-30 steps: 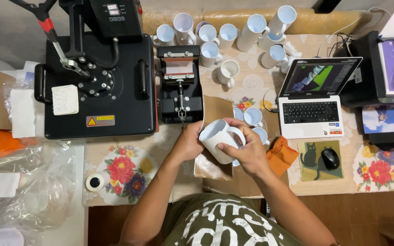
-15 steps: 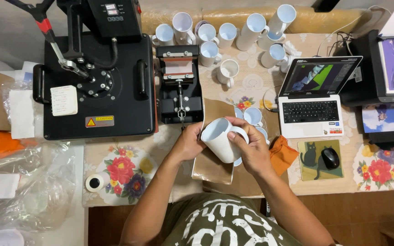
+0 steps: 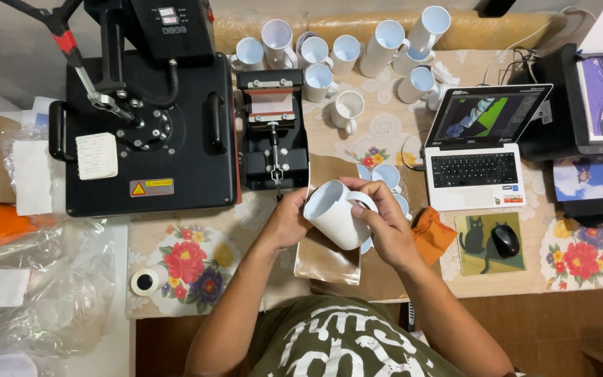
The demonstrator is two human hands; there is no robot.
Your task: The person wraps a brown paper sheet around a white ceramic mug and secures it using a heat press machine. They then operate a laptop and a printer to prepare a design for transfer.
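Since the earlier frame the white mug had tipped further, its open mouth now turned up and to the left, and the right hand had slid from its far side onto the handle. Both hands held it just above the table edge, over a brown sheet lying on the flowered tablecloth. The left hand was closed around the mug's left wall, fingers hidden behind it. The right hand gripped the handle side, thumb and fingers curled over the rim and handle.

Just right of that hand lay an orange cloth, then a mouse pad with a black mouse. A roll of tape sat to the left near the table edge. Behind the mug, blue-lined cups stood partly hidden by the right hand. Further back stood a small black mug press, with a large black heat press to its left and an open laptop to the right. A cluster of white mugs stood along the far edge, and a printer sat at the far right
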